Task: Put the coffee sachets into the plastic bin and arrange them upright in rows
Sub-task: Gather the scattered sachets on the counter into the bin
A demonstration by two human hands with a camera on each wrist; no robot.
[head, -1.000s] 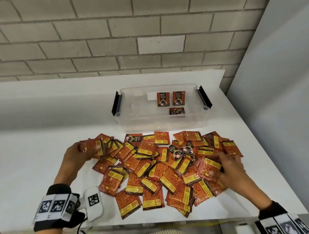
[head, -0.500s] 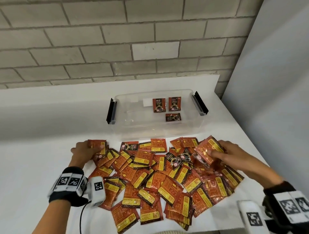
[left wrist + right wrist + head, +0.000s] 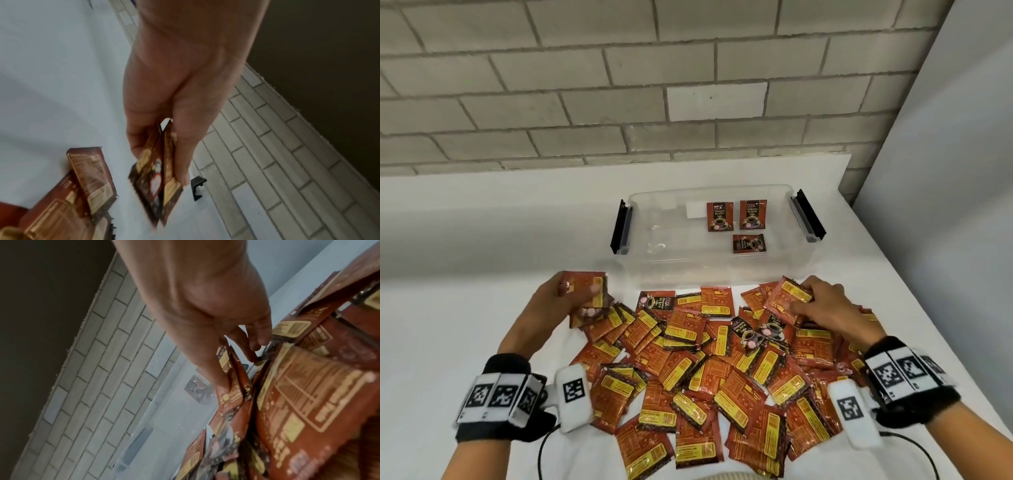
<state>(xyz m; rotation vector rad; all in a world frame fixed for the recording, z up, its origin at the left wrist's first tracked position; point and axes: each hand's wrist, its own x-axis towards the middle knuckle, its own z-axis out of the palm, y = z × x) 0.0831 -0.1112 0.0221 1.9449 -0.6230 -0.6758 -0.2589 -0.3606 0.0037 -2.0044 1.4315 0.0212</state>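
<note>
Your main risk is the loose stack in your left hand: the small red-and-yellow foil coffee sachets there look like two or more pressed together, and slick foil faces could slide apart as you carry them over the near wall of the clear plastic bin with black side latches, which sits just beyond your knuckles. A dropped sachet would likely land flat, like the one lying flat on the bin floor, and need standing up again. The two sachets leaning upright against the far wall have nothing bracing them, so a nudge from your fingers while you place new ones could tip them. The big heap of sachets on the white table lies under and inward of both hands, and dragging a wrist through it may push some off the near edge.

Your left hand is closed round its sachets, thumb across the top face and fingers curled beneath, held just clear of the heap's left end. Your right hand pinches at least one tilted sachet between thumb and fingers, and the wrist view hints at a second sachet behind it, though blur stops you being sure. The remaining right fingers hang loosely curled, touching or nearly touching the sachets below
</note>
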